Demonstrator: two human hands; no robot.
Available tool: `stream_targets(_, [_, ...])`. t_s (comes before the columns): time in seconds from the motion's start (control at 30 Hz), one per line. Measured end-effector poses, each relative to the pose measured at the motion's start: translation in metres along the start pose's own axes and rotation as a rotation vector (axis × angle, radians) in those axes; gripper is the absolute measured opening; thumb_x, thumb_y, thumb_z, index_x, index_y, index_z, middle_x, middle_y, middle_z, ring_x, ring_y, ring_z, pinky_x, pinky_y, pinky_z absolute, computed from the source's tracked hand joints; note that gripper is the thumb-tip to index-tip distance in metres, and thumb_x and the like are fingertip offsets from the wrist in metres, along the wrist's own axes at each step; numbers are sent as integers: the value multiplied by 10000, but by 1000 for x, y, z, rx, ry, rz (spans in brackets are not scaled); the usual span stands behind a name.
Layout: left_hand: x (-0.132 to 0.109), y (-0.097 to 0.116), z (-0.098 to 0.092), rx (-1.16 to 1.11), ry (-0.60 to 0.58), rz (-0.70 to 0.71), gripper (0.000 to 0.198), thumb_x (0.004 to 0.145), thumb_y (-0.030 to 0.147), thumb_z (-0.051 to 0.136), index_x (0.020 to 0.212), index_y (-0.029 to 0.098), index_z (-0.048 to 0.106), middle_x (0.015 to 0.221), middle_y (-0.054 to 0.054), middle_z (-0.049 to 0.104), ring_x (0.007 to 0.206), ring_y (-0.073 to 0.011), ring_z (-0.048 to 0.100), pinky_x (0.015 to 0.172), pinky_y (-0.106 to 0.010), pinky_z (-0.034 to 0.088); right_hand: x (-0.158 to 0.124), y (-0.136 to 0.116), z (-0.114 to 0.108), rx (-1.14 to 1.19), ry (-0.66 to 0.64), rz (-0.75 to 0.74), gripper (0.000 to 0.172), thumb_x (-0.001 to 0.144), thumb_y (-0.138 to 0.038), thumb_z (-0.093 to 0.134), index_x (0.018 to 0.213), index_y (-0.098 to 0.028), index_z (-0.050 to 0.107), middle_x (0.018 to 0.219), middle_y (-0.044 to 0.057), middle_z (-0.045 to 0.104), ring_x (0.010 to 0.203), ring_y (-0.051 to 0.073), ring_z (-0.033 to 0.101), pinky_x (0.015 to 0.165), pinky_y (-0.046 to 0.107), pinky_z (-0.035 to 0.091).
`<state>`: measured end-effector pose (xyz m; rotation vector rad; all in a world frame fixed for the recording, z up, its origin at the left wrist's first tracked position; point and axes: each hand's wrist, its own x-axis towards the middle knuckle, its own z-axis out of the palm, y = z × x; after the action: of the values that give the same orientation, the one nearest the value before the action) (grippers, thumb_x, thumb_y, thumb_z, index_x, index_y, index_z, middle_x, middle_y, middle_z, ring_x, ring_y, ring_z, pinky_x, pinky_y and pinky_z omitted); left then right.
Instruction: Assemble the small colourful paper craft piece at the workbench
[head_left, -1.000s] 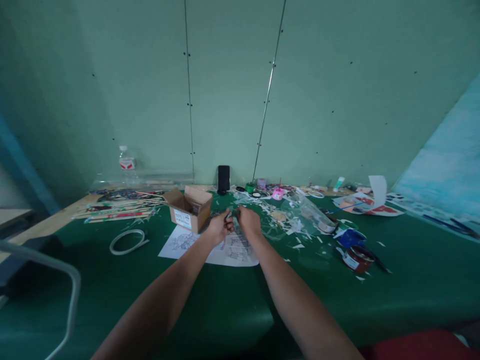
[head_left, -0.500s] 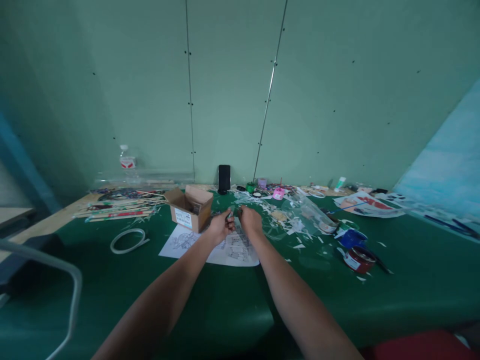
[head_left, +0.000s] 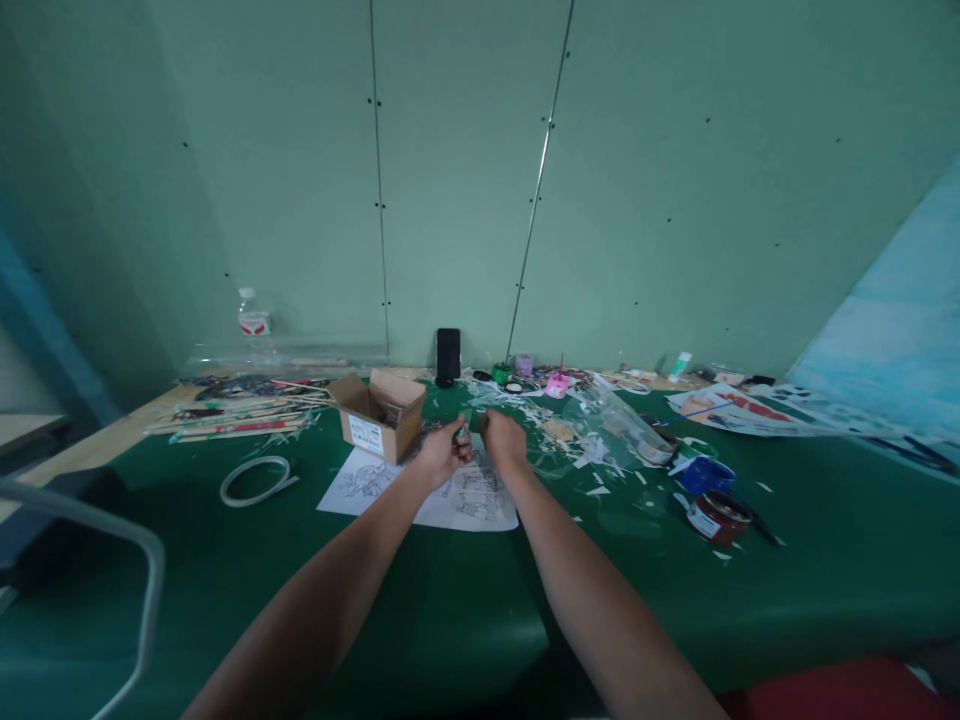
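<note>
Both of my hands are held close together above a white sheet with line drawings (head_left: 480, 512). My left hand (head_left: 444, 456) is closed, its thumb and fingers pinched on a small pale piece too small to name. Just to the right, my right hand (head_left: 504, 440) is curled with its fingertips pointing toward the left hand; what it grips, if anything, is hidden. An open cardboard box (head_left: 382, 420) stands at the sheet's upper left, left of my left hand. Its contents are dark and hard to make out.
Paper scraps (head_left: 592, 450) lie right of my hands, near a clear plastic bottle (head_left: 634, 432). Blue (head_left: 706, 478) and red paint jars (head_left: 716, 518) stand beyond. Thin painted sticks (head_left: 240, 425) and a coiled tube (head_left: 255, 482) lie left. A phone (head_left: 448, 355) leans on the wall.
Both hands stay over the sheet with only slight finger movement. The left hand's small piece is tilted a little differently. The camera view has shifted slightly.
</note>
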<state>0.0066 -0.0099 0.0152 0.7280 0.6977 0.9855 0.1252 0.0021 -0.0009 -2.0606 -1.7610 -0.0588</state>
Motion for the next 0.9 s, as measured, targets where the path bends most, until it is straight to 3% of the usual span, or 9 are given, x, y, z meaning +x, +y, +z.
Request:
stream_targets(0.27, [-2,-1,-3,30,-25,16,271,787,312,596,647,178,407,461,67,371,376,-55,308,440,-208,287,5,13,-5,84,57,133,324,915,-332,352,987,-177,627,926,105,680,876,191,636,688,248,402])
stream_targets(0.6, [4,-1,0,76,150,144,165,742,230,600,678,157,467,513,33,470,369,-62,373,409,-219,273,-2,-4,-4,66,-55,-220,247,884,-315,434,880,-191,648,861,61,691,807,161,628,594,224,321])
stream_targets(0.77, [0,0,0,51,53,97,150,776,186,540,657,154,455,514,31,458,380,-62,367,417,-218,287,-3,-2,-6,52,-47,-229,217,873,-283,443,882,-198,642,866,58,693,808,169,625,595,228,316])
stream_targets(0.9, [-1,1,1,37,42,43,164,785,194,541,655,157,448,505,36,434,385,-57,343,419,-210,280,-2,-3,-6,26,-21,-165,244,890,-292,412,959,-211,631,907,55,692,831,169,625,617,227,342])
